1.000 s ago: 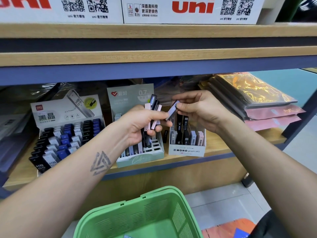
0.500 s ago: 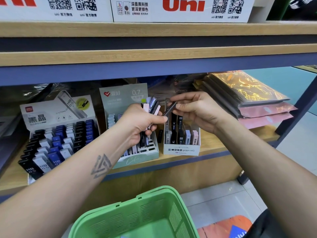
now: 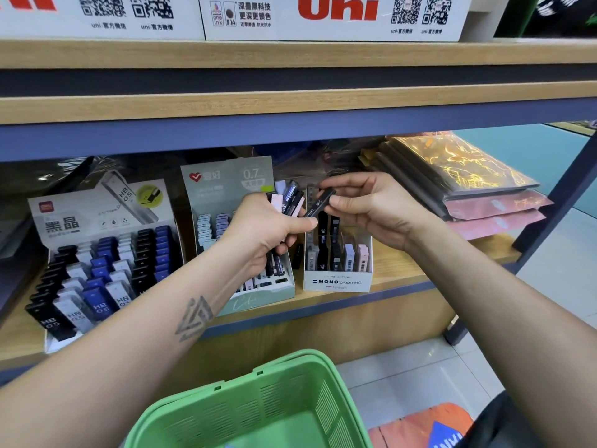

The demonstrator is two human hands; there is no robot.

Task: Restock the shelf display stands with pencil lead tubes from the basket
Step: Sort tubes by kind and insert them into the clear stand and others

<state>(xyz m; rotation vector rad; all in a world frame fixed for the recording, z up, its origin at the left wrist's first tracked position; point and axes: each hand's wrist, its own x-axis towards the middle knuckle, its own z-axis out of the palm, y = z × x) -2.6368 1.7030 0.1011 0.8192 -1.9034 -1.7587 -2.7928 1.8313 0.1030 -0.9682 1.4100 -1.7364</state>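
Right hand (image 3: 371, 208) pinches black lead tube (image 3: 319, 202), apparently above MONO stand (image 3: 337, 281)

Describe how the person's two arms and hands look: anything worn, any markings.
Both forearms are bare, with no sleeves, gloves, watch or rings in view. The left forearm carries a dark tattoo of interlocking triangles. The left hand and right hand show no markings.

uni boxes (image 3: 336, 17) top shelf | glossy folders (image 3: 465, 182) right | tiled floor (image 3: 420, 379)
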